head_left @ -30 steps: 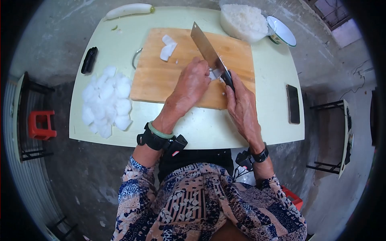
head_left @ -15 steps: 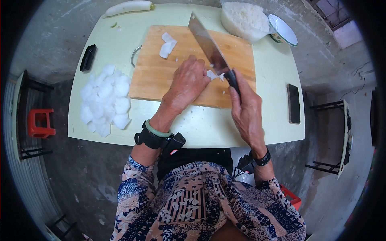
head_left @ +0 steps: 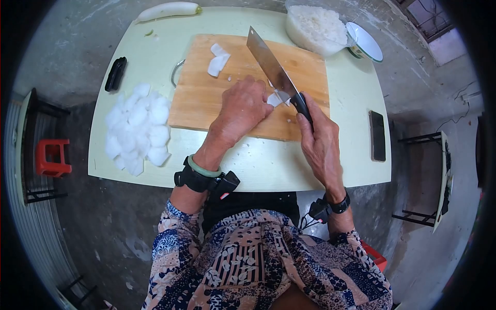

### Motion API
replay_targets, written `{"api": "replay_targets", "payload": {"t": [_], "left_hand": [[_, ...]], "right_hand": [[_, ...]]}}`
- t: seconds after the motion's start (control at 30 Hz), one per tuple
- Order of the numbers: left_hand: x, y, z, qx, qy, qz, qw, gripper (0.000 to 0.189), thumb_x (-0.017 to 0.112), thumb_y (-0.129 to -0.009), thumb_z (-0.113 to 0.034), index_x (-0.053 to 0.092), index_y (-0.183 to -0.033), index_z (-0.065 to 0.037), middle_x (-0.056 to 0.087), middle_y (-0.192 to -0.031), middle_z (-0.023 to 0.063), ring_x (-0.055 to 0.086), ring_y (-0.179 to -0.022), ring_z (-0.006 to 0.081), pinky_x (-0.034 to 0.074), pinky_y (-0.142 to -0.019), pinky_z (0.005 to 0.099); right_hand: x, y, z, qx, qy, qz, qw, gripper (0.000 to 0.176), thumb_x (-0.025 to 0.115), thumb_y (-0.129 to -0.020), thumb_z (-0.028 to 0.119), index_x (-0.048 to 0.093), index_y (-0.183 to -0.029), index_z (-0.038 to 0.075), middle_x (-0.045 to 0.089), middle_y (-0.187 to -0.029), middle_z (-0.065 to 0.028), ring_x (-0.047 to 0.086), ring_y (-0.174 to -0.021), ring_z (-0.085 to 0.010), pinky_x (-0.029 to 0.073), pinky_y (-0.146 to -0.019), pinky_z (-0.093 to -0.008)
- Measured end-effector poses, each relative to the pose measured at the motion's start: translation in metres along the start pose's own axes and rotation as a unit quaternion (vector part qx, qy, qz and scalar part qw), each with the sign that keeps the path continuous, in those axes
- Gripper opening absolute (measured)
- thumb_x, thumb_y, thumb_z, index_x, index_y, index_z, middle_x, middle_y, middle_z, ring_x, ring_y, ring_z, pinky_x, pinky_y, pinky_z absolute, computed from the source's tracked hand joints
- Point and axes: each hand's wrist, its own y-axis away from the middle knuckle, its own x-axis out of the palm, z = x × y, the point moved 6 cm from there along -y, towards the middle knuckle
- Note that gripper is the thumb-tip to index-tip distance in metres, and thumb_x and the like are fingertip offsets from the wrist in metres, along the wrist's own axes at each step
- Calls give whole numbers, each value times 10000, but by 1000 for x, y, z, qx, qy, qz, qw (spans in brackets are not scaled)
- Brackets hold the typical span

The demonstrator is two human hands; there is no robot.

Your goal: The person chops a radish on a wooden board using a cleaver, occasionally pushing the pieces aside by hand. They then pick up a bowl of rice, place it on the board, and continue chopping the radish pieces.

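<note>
My right hand (head_left: 321, 139) grips the black handle of a cleaver (head_left: 274, 64), its broad blade angled toward the upper left over the wooden cutting board (head_left: 199, 98). Beneath my left hand (head_left: 247, 103), closed with curled fingers, a white radish slice (head_left: 275, 99) pokes out beside the thumb, close to the blade. How firmly the fingers hold it is partly hidden. Farther back on the board lie two overlapping radish slices (head_left: 219, 61). Small white bits are scattered near the blade.
A heap of radish slices (head_left: 137, 129) lies left of the board. Behind are a whole white radish (head_left: 168, 11), a tub of shredded white radish (head_left: 316, 28) and a bowl (head_left: 366, 42). A phone (head_left: 377, 135) lies right, a black object (head_left: 115, 74) left.
The cleaver and my right hand have shifted slightly right and toward me. More of the radish slice shows beside my left hand, which has barely moved.
</note>
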Motion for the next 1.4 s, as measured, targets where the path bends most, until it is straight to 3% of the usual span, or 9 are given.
{"api": "replay_targets", "payload": {"t": [0.17,0.27,0.53,0.6,0.8,1.13,1.27,1.33,1.4], "left_hand": [[3,2,2,20,0,-19,1000,231,768,-818,-232,659,-901,-46,651,-939,121,650,-944,321,506,-828,457],[3,2,0,25,-6,-24,999,228,771,-821,-229,660,-900,-45,652,-933,122,649,-940,321,505,-837,452],[4,1,2,15,-8,-19,1000,212,782,-817,-224,682,-859,-42,655,-917,126,653,-923,325,509,-823,462],[6,1,2,12,-12,-21,1000,210,782,-815,-224,683,-857,-44,655,-914,126,653,-924,325,509,-825,461],[4,0,1,12,-6,-25,1000,210,771,-817,-231,683,-848,-43,658,-908,129,657,-930,327,510,-824,464],[5,1,0,21,-20,-27,999,207,773,-818,-220,682,-842,-35,660,-901,136,660,-921,327,517,-825,462],[4,1,1,2,-9,-14,1000,210,771,-826,-227,684,-839,-37,658,-897,137,660,-916,328,516,-823,464],[4,1,0,22,-6,-31,999,208,773,-829,-229,692,-845,-38,659,-898,137,659,-917,330,514,-823,462],[5,1,1,11,-10,-24,1000,206,775,-828,-226,694,-849,-38,659,-901,137,658,-921,331,513,-827,462]], "right_hand": [[-5,4,12,-80,0,-62,995,460,576,-996,39,529,-1453,31,689,-1128,-267,683,-945,-471,549,-815,-490],[11,0,-8,-23,59,9,998,462,578,-994,38,530,-1454,35,690,-1127,-269,684,-949,-472,549,-824,-492],[-1,3,7,-10,4,-12,1000,456,577,-997,36,533,-1451,31,688,-1122,-271,683,-959,-464,542,-827,-494],[-2,7,10,-89,-7,-66,994,468,581,-993,25,529,-1458,34,685,-1128,-273,687,-955,-456,542,-826,-483],[9,-2,-12,8,4,13,1000,473,592,-987,17,526,-1455,24,680,-1168,-278,693,-974,-447,547,-844,-466],[11,5,-6,-76,52,-28,995,481,592,-984,18,515,-1460,12,681,-1185,-277,682,-1002,-457,543,-865,-471],[6,1,-1,10,5,19,1000,478,587,-987,19,513,-1460,15,677,-1182,-277,677,-1007,-458,538,-858,-482],[-2,4,6,-35,18,-38,999,417,579,-1021,55,561,-1437,23,724,-1054,-219,701,-850,-253,542,-777,-357],[2,7,7,-44,2,-35,998,442,576,-1008,38,536,-1448,19,702,-1094,-249,687,-909,-358,536,-805,-427]]}}
